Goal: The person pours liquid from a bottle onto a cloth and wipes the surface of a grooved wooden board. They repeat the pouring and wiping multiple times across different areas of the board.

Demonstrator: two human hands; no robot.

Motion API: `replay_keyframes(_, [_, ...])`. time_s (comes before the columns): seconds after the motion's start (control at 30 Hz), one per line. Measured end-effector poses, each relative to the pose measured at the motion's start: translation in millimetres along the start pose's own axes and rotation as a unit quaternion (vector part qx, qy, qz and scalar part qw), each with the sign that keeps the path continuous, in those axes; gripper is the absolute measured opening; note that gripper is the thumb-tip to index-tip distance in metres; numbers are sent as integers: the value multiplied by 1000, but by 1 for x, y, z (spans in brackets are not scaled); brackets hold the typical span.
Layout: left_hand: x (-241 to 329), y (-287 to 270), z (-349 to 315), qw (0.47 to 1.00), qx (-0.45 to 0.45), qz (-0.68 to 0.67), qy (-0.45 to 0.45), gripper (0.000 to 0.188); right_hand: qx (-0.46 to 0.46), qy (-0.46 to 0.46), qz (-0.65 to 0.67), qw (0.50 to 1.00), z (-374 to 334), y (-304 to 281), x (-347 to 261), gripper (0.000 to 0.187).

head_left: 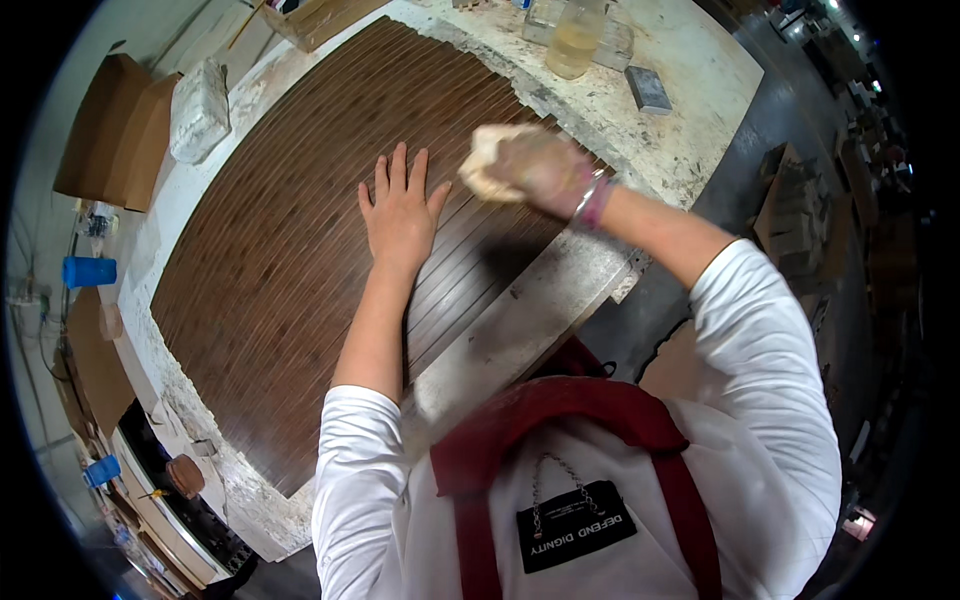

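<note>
A broad panel of narrow dark-brown strips (290,200) lies on the worktable, its strips parted by thin grooves. My left hand (402,215) rests flat on the panel near its middle, fingers spread. In my right hand (550,172) is a cream-coloured cloth (490,162), bunched up and pressed to the panel's right part. That hand and the cloth are smeared by motion, so the single fingers do not show well.
The worn, stained worktable (690,150) shows around the panel. A jar of yellowish liquid (577,40) and a grey block (648,90) stand at the back right. To the left are a white wrapped bundle (200,110), a cardboard box (120,130) and a blue cup (90,271).
</note>
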State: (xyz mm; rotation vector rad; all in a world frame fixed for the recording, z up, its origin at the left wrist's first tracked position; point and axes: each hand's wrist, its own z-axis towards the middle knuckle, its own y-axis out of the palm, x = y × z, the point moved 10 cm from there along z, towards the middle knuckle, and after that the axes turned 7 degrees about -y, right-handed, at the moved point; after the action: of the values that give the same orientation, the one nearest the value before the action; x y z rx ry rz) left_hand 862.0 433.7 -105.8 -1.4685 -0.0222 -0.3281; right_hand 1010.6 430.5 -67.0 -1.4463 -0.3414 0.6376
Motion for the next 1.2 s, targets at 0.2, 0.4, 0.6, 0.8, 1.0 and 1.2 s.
replay_keyframes(0.2, [-2, -2, 0, 999, 31, -19, 3, 58, -70, -71, -100, 990, 5, 8, 0, 11])
replay_keyframes(0.4, [3, -6, -1, 998, 51, -29, 19, 58, -31, -88, -153, 984, -3, -14, 32, 9])
replay_keyframes(0.6, [-3, -6, -2, 998, 48, -35, 6, 59, -69, -10, -145, 987, 2, 0, 30, 3])
replay_keyframes(0.8, [-2, -7, -3, 998, 57, -35, 13, 58, -68, 29, -107, 992, 11, -12, 18, 10])
replay_keyframes(1.0, [1, -12, -4, 997, 57, -47, 14, 57, -53, 14, -152, 987, -1, -2, 62, 7])
replay_keyframes(1.2, [0, -12, -2, 997, 57, -56, 7, 57, -28, -65, -217, 974, -2, -25, 45, 9])
